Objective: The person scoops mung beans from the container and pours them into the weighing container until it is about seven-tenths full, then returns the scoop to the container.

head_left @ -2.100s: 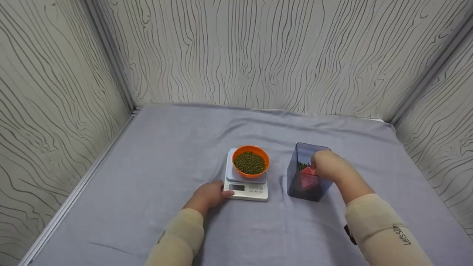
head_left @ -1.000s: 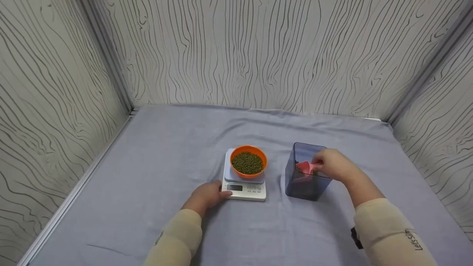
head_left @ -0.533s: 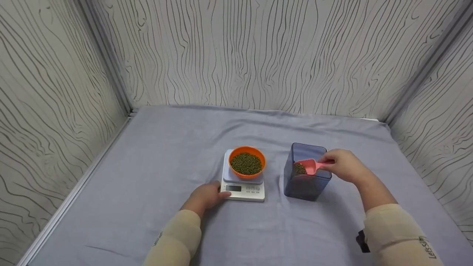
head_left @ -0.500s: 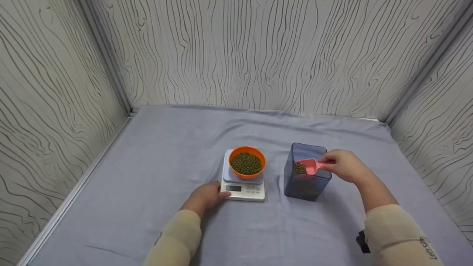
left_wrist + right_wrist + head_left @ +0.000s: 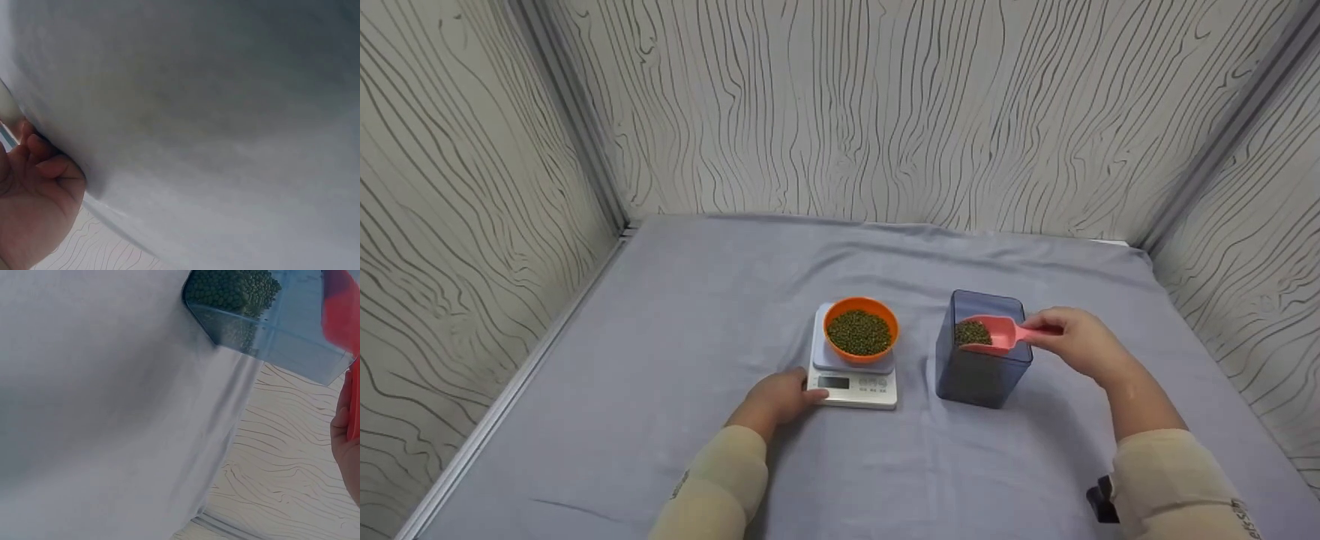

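My right hand (image 5: 1076,341) pinches the handle of a pink scoop (image 5: 1002,335), which is loaded with small green beans. The scoop's bowl is at rim level over a translucent blue container (image 5: 979,379); in the right wrist view, a heap of green beans (image 5: 228,295) shows through its wall. To the left, an orange bowl (image 5: 894,330) filled with the same beans sits on a white kitchen scale (image 5: 855,399). With my left hand (image 5: 780,397) I grip the scale's front left corner, thumb on top beside the display. The left wrist view shows curled fingers at its edge.
A grey-blue cloth (image 5: 682,322) with a few folds covers the table. Pale panels with dark wavy lines (image 5: 840,112) close in the back and both sides. A small black object (image 5: 1102,499) shows beside my right sleeve.
My right hand has raised the scoop from inside the container to rim level and shifted rightward, bringing beans up in it. The left hand, scale and bowl stay where they were.
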{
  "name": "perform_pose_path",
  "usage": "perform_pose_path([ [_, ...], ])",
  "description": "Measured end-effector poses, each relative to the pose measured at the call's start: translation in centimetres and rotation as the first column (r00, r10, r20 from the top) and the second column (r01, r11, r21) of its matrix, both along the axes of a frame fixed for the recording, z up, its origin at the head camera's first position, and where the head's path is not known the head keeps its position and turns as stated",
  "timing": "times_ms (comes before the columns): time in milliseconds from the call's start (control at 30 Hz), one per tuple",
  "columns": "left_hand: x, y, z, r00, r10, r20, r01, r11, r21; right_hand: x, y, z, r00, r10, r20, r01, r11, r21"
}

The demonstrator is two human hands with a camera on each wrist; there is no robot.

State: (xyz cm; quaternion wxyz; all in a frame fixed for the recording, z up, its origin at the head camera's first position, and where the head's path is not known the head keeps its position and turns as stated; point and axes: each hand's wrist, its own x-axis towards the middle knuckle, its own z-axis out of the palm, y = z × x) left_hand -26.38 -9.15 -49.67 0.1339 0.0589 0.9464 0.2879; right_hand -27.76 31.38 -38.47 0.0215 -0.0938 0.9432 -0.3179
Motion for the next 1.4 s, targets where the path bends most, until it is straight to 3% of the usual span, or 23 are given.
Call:
perform_pose_path([
  [367,-0.2,0.0,-0.3,1.0,-0.003,-0.004,0.003,1.0,-0.007,0.5,1.4,-1.8,0.998,-0.061,-0.001,0.06,0.986,-0.159],
  [733,0.2,-0.1,-0.1,0.999,-0.013,-0.033,0.013,1.0,-0.003,0.7,2.1,-3.8,0.995,-0.086,0.045,0.096,0.94,-0.327],
  [1100,0.2,-0.1,0.0,0.999,-0.024,-0.043,0.023,1.0,-0.008,0.5,1.2,-2.5,0.995,-0.099,-0.011,0.092,0.956,-0.278],
  [1267,0.2,-0.1,0.3,0.999,-0.019,-0.032,0.019,1.0,-0.003,0.1,-0.9,-1.2,0.992,-0.103,-0.074,0.08,0.962,-0.261],
  [1400,0.3,-0.1,0.3,0.999,-0.021,-0.03,0.021,1.0,-0.001,-0.2,-3.1,-0.3,0.992,-0.103,-0.078,0.083,0.971,-0.224],
])
